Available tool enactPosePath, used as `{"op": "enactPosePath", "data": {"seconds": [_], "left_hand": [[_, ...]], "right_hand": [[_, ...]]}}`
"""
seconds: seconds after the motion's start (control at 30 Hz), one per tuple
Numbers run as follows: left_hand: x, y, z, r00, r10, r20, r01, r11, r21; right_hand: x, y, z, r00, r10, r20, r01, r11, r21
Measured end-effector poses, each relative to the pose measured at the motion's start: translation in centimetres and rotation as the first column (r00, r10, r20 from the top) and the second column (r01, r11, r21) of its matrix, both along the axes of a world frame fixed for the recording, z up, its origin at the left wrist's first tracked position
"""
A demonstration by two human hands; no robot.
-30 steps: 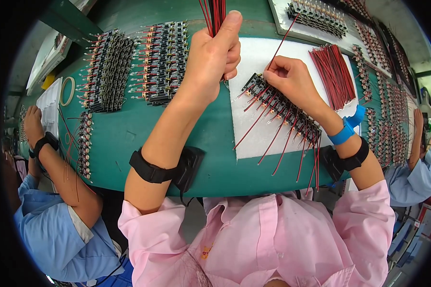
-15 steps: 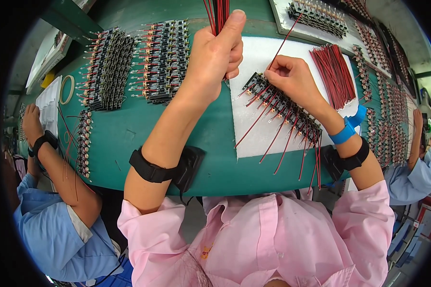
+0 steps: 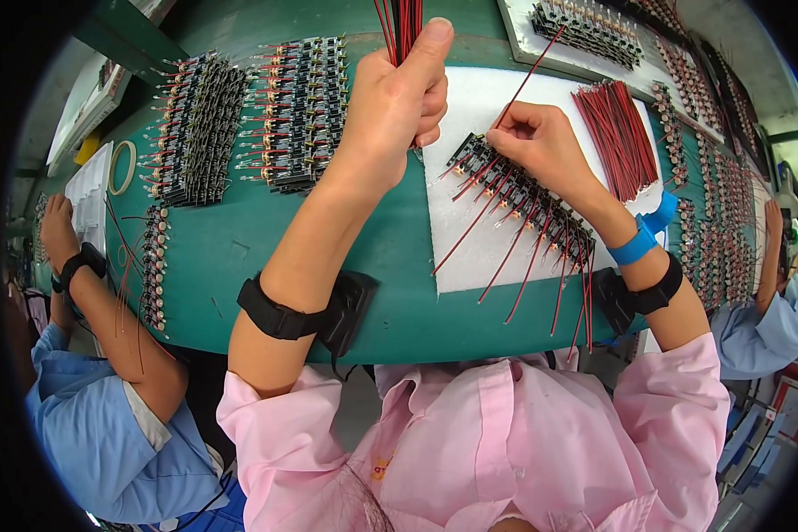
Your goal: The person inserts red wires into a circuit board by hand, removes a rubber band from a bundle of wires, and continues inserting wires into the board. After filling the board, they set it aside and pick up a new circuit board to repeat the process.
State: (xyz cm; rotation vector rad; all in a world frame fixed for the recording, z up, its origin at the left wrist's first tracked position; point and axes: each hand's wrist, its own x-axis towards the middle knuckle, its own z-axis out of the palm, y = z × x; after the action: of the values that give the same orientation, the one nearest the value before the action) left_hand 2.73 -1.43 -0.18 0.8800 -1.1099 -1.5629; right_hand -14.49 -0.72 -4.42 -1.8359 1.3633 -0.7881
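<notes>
We are at a green table (image 3: pixel 390 266), a blue-shirted co-worker (image 3: pixel 115 434) on our left. Before us, a white foam sheet (image 3: pixel 474 93) bears a slanting row of circuit boards (image 3: pixel 529 199); farther right on it lies a pile of red-and-black wires (image 3: pixel 616 142), and beyond, a silvery tray (image 3: pixel 516 35). Our right hand (image 3: pixel 541 144), thumb and finger together, pinches a single wire (image 3: pixel 532 74) at the row's far end; our left hand (image 3: pixel 403 106) curls around a wire bundle (image 3: pixel 405 34)

The counter (image 3: pixel 213 257) is surfaced in smooth, faintly glossy green. The foam sheet (image 3: pixel 449 213) is finished in matt, slightly grainy white. The red-and-black wires (image 3: pixel 616 142) are sheathed in smooth plastic; the pink shirt (image 3: pixel 434 443) is made of matt cloth.
</notes>
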Motion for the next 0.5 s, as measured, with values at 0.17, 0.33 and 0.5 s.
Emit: {"op": "enactPosePath", "data": {"seconds": [0.17, 0.33, 0.5], "left_hand": [[-0.05, 0.15, 0.18, 1.000, -0.004, 0.014, 0.004, 1.000, 0.005], [0.00, 0.07, 0.15, 1.000, 0.003, -0.012, -0.003, 1.000, 0.008], [-0.09, 0.24, 0.35, 1.000, 0.003, -0.008, -0.003, 1.000, 0.014]], "right_hand": [[0.13, 0.08, -0.04, 0.999, -0.024, -0.025, 0.024, 0.999, -0.036], [0.35, 0.25, 0.23, 0.998, -0.038, -0.044, 0.036, 0.998, -0.052], [0.54, 0.39, 0.30, 0.996, -0.061, -0.058, 0.056, 0.996, -0.069]]}}
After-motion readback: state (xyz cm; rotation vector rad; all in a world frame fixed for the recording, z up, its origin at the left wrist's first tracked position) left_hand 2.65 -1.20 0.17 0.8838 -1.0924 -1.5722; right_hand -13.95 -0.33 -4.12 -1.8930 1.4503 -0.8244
